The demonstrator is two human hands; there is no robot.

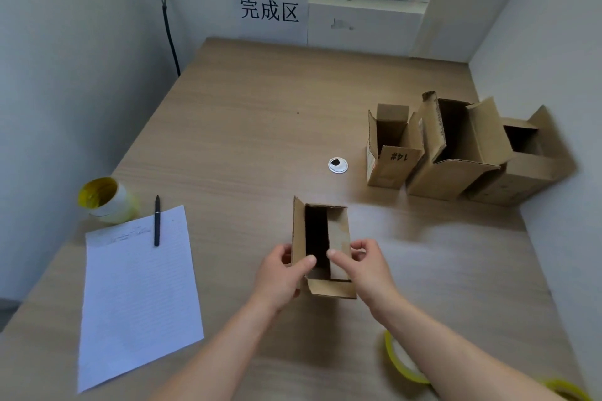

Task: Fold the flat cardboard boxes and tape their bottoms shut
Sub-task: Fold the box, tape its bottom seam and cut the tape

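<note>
Two hands on one box | left hand (283, 273) and right hand (361, 265) each pinch a side of the small box (338, 238), lower centre of frame, thumbs at its open end | step: probably folding the flaps in | next: hold flaps flat, fetch tape roll (400, 361), lower right | three boxes (452, 153) stand centre right

Only the person's arms show. The left hand (280, 273) and the right hand (361, 265) are bare. The left forearm (208, 355) and the right forearm (456, 358) are uncovered along all their visible length, down to the bottom edge of the view. The fingers are slender, and the right thumb's nail is cut short. The wide lens broadens both forearms toward that lower edge.
</note>
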